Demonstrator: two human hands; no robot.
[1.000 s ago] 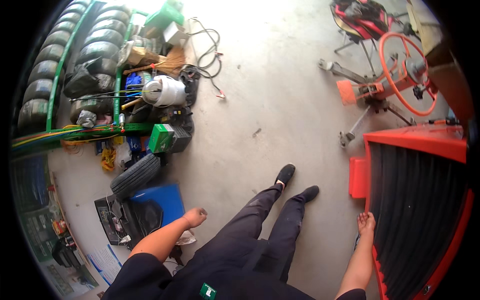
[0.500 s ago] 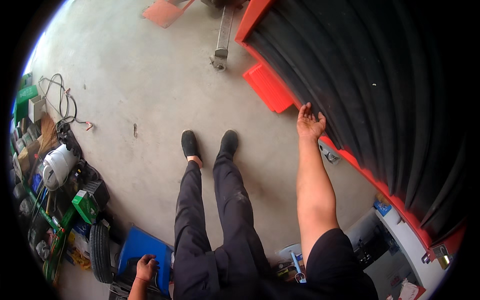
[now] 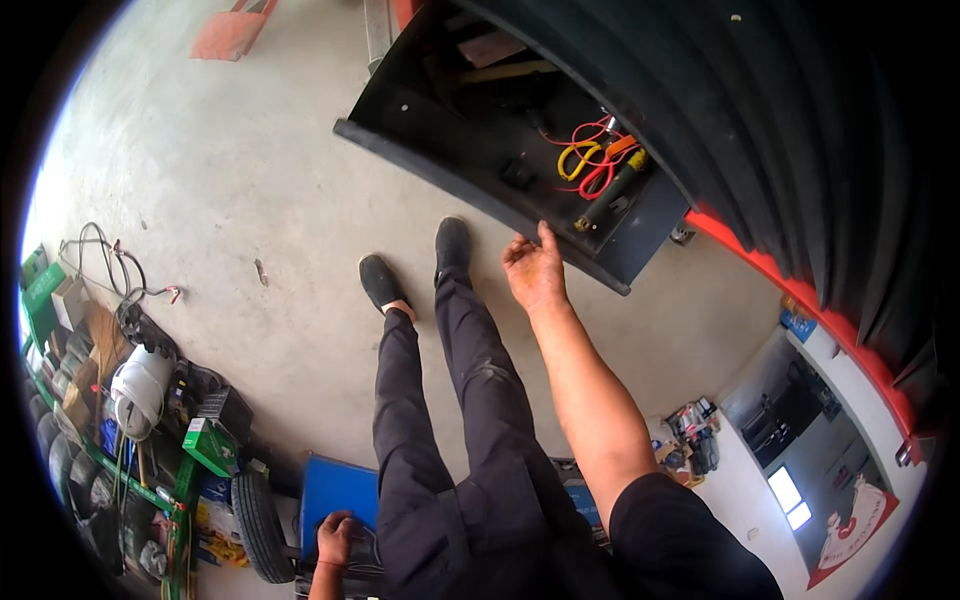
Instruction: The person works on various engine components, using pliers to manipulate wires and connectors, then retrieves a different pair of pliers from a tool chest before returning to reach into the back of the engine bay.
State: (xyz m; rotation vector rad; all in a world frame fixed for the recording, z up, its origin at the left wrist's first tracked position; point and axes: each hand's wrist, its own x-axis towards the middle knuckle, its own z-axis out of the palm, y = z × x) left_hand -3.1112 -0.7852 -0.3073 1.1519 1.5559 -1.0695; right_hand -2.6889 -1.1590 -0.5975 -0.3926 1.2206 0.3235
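A black drawer [image 3: 480, 190] stands pulled out of the red-framed cabinet at the upper right. My right hand [image 3: 537, 272] is at its front edge, palm up, the fingers curled against the front and the thumb pointing up at the rim. Inside the drawer lie red wires [image 3: 598, 180], a yellow loop [image 3: 575, 160] and a dark cylindrical tool [image 3: 610, 195] with a yellow end. A wooden-handled tool [image 3: 508, 72] lies deeper, in shadow. My left hand [image 3: 336, 537] hangs low on the left over a blue panel [image 3: 338, 487], fingers loosely bent, with nothing seen in it.
Ribbed black matting [image 3: 760, 130] covers the cabinet top, edged by a red frame [image 3: 750, 255]. On the left are a tire [image 3: 262, 527], a white bucket [image 3: 140, 390], a green box [image 3: 208, 447] and cables [image 3: 110, 260] on the concrete floor. A red metal piece [image 3: 230, 35] lies farther off.
The drawer has come out of the cabinet toward me. My right hand has moved left and slightly down, from the cabinet edge to the drawer front. My view has shifted; the left hand still hangs low.
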